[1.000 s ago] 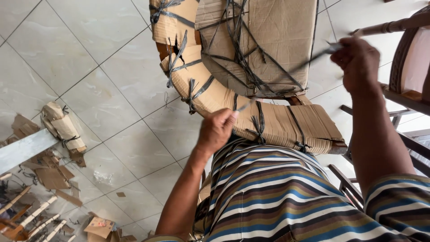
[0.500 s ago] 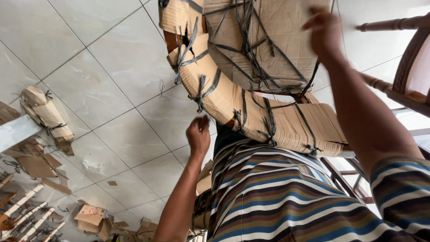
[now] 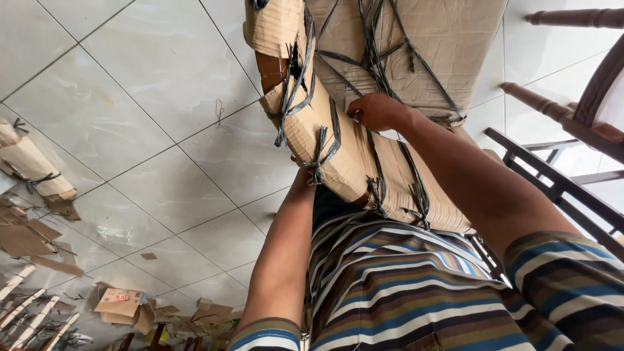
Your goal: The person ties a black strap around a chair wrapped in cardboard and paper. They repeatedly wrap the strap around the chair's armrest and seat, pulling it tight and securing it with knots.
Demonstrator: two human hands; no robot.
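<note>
A piece of furniture wrapped in brown cardboard [image 3: 416, 52] and bound with black plastic straps [image 3: 374, 39] fills the top middle, just above my striped shirt. A curved wrapped part [image 3: 338, 153] runs diagonally across the centre. My right hand [image 3: 374, 110] rests on this curved part, fingers curled shut around a black strap. My left hand [image 3: 300, 181] reaches up under the curved part by a knotted strap [image 3: 318, 166]. Only its wrist shows, and the fingers are hidden behind the cardboard.
Dark and turned wooden chair frames [image 3: 565, 130] crowd the right side. On the pale tiled floor [image 3: 162, 78] lie a smaller wrapped bundle [image 3: 29, 166] at the left, cardboard scraps [image 3: 120, 305] and several pale wooden sticks [image 3: 26, 312] at the bottom left.
My right hand came down from up high onto the curved wrapped part and closed on a strap. My left hand moved up under the cardboard, out of sight. The view shifted closer.
</note>
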